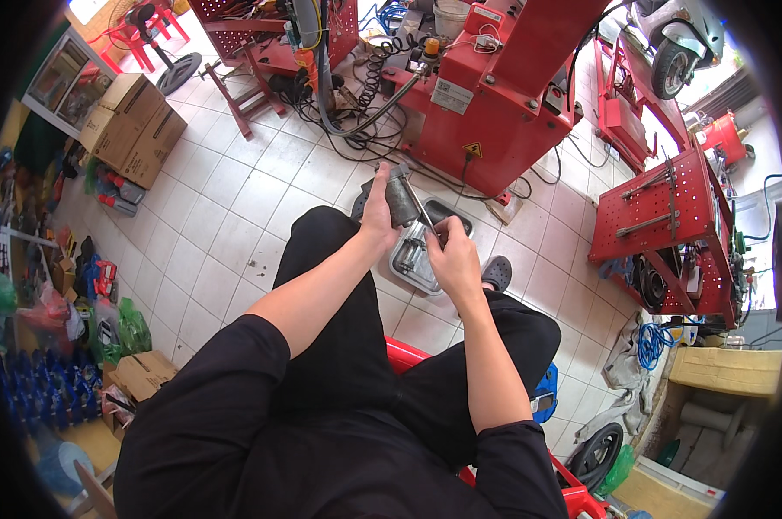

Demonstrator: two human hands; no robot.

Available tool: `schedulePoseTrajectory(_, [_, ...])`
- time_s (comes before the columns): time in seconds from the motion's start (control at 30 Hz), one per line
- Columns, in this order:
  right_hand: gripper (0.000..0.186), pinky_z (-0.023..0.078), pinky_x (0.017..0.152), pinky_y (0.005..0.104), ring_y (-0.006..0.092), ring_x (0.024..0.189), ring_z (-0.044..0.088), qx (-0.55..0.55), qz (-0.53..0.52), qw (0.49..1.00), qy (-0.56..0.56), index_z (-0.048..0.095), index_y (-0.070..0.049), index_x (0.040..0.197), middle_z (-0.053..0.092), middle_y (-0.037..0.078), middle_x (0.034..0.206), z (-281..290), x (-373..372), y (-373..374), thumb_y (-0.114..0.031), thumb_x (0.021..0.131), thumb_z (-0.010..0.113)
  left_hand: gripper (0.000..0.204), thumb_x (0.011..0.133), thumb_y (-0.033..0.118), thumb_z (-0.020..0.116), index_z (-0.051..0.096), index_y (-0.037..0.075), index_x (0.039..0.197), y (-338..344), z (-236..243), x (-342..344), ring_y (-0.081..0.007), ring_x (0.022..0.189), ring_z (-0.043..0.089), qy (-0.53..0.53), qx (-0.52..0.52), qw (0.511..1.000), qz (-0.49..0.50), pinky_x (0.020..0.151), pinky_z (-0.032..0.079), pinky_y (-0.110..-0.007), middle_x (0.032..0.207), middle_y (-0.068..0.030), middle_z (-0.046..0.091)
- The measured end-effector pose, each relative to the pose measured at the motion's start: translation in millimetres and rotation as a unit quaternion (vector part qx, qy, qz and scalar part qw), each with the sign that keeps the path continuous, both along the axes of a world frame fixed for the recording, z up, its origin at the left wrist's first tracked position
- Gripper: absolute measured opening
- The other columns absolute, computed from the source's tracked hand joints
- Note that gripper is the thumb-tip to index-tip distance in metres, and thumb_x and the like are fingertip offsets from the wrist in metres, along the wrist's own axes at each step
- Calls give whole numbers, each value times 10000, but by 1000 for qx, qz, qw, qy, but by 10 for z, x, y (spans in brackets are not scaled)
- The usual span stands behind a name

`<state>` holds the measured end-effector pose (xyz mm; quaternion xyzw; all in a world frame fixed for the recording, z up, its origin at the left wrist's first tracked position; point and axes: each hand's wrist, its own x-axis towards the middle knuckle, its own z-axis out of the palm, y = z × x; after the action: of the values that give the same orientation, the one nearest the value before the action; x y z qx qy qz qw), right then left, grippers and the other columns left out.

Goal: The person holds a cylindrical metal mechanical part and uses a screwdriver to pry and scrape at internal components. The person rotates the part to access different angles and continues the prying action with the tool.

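My left hand [376, 216] is wrapped round a grey, worn metal cylinder [400, 202], which looks like a small motor housing, held tilted above my knees. Pinched in the fingers of my right hand [453, 254] is a slim metal rod-like tool [422, 206], lying along the right side of the cylinder. Its exact kind is too small to tell, and whether its tip touches the cylinder I cannot make out. Below both hands a grey metal tray [425, 285] rests on the tiled floor between my feet, with several small metal parts inside, partly covered by my right hand.
A big red machine [495, 112] with hoses and cables stands ahead. To the right is a red perforated tool cart [642, 208] with long metal tools on top. Cardboard boxes [136, 130] are stacked at the left. A black wheel [597, 456] lies near my right side.
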<state>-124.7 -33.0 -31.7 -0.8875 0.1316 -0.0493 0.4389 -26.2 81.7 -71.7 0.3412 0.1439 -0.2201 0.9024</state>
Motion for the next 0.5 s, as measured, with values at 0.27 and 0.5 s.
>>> schedulePoseTrajectory(0.27, [218,455,655,430,375,743,612,4,2,1000,10,505,-7,895,627,193,756,9,2,-6,-188,826,604,433,796,578,577,543,153,877,-7,2,-4,-129,629,573,1,-12,1000,0,571,470,-272,706,-20,580])
schedulePoseTrajectory(0.5, [244,463,672,424,378,767,617,1,10,1000,16,508,-7,918,633,203,777,6,5,-17,-208,823,610,432,788,573,591,540,152,871,-12,-34,14,-129,632,576,-1,-10,1000,8,566,470,-271,707,-21,581])
